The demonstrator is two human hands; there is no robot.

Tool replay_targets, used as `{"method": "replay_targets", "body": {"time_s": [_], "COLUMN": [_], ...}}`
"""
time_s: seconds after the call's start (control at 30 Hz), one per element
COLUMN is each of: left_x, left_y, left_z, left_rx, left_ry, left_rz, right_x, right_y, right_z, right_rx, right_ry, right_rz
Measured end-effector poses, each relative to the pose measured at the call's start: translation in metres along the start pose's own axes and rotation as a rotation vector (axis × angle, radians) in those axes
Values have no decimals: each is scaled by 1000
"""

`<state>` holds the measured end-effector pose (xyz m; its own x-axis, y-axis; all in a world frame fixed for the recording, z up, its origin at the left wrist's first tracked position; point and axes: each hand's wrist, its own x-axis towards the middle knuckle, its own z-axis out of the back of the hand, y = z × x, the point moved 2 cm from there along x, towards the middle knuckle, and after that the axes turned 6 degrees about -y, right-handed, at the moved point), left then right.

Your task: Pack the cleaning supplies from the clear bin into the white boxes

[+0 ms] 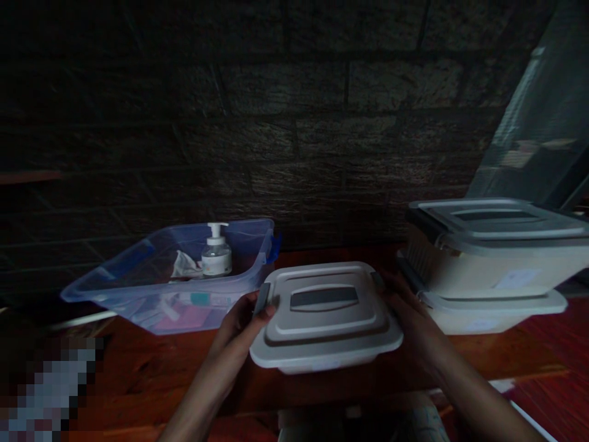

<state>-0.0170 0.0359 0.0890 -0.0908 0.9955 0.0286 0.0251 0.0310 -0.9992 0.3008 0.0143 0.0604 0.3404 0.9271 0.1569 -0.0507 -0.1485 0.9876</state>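
Note:
A small lidded storage box, pale with a grey handle inset in its lid, is between my two hands over the wooden bench. My left hand grips its left side, with the thumb on the lid's edge by the grey latch. Against the right side is my right hand; its fingers curl round by the other latch, partly in shadow. The lid is on, so the contents are hidden. Whether the box rests on the wood or is slightly raised, I cannot tell.
To the left, a translucent bluish bin holds a white pump bottle, crumpled white material and pink items. On the right stand two stacked lidded boxes. Behind the wooden bench rises a dark brick wall.

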Motion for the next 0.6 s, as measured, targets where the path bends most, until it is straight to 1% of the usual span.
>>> {"method": "replay_targets", "body": {"time_s": [0.07,0.13,0.23,0.33,0.43,0.47,0.53,0.6], "left_x": [-2,-3,-6,-6,-6,-6,-9,-14], "left_y": [-3,-5,-8,-11,-14,-15,-17,-18], "left_z": [1,5,13,19,20,20,19,17], "left_rx": [16,35,91,160,211,224,239,247], "left_ry": [37,2,-70,-84,-78,-67,-52,-46], "left_rz": [-10,-22,-22,-17,-64,-85,-100,-58], "right_x": [1,0,-1,1,3,3,2,1], "right_y": [9,17,25,30,35,36,38,36], "right_z": [-3,-2,2,8,11,12,13,14], "right_rx": [1,-32,-155,-289,-431,-478,-542,-554], "right_ry": [44,93,173,223,261,271,279,294], "right_rz": [-33,-19,46,149,205,206,161,86]}}
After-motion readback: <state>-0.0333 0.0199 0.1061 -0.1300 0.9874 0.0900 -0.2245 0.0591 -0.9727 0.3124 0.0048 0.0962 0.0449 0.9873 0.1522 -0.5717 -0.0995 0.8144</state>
